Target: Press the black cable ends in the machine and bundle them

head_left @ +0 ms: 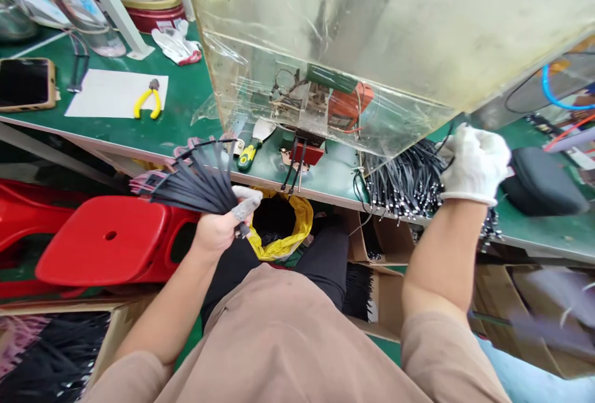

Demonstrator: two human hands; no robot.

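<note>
My left hand (223,223), with finger coverings on some fingers, is closed around a fanned bundle of flat black cables (199,180). Pink strands (151,181) show at the bundle's far left end. White-gloved, my right hand (476,164) is over the right end of a pile of black cables (404,183) with shiny tips. Its fingers are curled together, and a thin dark cable shows at them. Between the hands, a small bench machine (304,149) stands behind a clear plastic sheet, with two dark strips hanging from its front.
A large yellowed plastic guard (325,37) hangs over the machine. A green-and-yellow-handled scraper (251,154), yellow pliers (149,102) and a phone (26,84) lie on the green bench. A black case (542,181) sits at right, a red stool (102,242) at left. Below is a yellow-rimmed bag (302,217).
</note>
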